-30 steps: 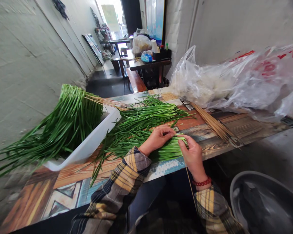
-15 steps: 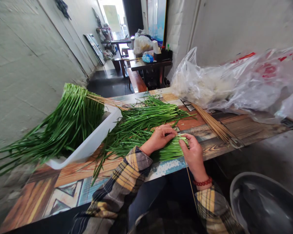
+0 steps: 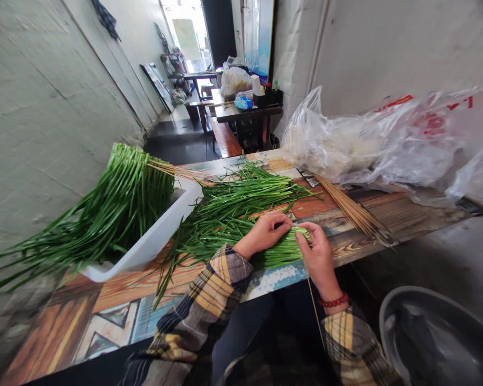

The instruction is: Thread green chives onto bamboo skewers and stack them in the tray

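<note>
A row of garlic chives (image 3: 284,253) lies at the table's near edge, pale stem ends to the right. My left hand (image 3: 266,231) reaches over the leaves, thumb and forefinger pinched at the far side of those ends. Around the stem ends closes my right hand (image 3: 319,256), a red beaded bracelet on its wrist. A thin bamboo skewer (image 3: 315,306) runs from the row under my right thumb toward my lap; its upper part is hidden among the stems. Just beyond my hands sits a loose pile of chives (image 3: 249,194).
At left, a white tray (image 3: 151,242) bears a thick stack of skewered chives (image 3: 139,185), leaves hanging over its side. Spare bamboo skewers (image 3: 346,208) lie right of my hands. Behind them are clear plastic bags (image 3: 370,142). A grey basin (image 3: 434,332) stands below at right.
The view has shifted slightly. Both hands stay at the stem ends, and the topmost stem between my fingers now lies closer to the row.
</note>
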### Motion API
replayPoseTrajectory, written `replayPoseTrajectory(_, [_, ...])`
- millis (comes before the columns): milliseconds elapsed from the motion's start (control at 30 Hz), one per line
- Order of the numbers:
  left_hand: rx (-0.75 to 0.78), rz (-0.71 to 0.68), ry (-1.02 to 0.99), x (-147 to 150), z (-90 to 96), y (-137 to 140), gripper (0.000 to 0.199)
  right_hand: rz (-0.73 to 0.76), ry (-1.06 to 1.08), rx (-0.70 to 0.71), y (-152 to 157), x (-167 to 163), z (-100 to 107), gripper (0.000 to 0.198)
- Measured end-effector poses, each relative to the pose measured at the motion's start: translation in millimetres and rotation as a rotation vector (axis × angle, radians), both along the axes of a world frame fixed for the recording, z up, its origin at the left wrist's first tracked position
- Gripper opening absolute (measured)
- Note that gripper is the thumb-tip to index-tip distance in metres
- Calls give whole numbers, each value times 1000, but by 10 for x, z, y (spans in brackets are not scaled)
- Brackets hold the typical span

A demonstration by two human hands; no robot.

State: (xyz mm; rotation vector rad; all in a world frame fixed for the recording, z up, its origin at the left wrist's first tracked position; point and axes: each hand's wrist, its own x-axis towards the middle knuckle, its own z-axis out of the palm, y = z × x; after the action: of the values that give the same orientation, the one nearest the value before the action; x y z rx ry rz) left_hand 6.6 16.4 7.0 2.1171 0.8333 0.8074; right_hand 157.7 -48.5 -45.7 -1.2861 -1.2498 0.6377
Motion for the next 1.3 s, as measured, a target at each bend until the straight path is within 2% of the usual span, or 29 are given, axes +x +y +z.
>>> replayPoseTrajectory(167, [20,-70,73,-4,-12,20,24,-16,-55,-6,-6,-26,20,27])
replayPoseTrajectory(267, [-13,-89,52,-10,9,39,26,6,-80,-4,-21,-24,57,30])
replayPoseTrajectory(367, [-63,-33,-29,-50,85,42,27,40,-33,-39,-55,41,112,40])
replayPoseTrajectory(467, [-133,9,-114,-107,186,34,29,12,-2,-43,-122,150,167,45])
replayPoseTrajectory(567, [-225,60,-173,-138,277,33,31,59,-112,-96,-207,205,223,42])
replayPoseTrajectory(667, [-223,113,-201,-132,387,45,32,97,-229,-104,-238,161,323,36])
replayPoseTrajectory(800, [-196,139,-274,-144,658,46,33,72,-329,-19,-123,86,633,31])
replayPoseTrajectory(967, [-210,151,-386,-286,1126,-1,30,36,-457,218,55,133,1250,25])
replayPoseTrajectory(1033, [-225,139,-423,-330,1243,-22,29,42,-511,305,76,154,1454,24])
replayPoseTrajectory(1133, [-242,149,-514,-339,1264,-40,28,40,-575,365,77,154,1623,23])
replayPoseTrajectory(1300, [-312,131,-595,-340,1144,-64,27,101,-597,329,99,158,1648,21])
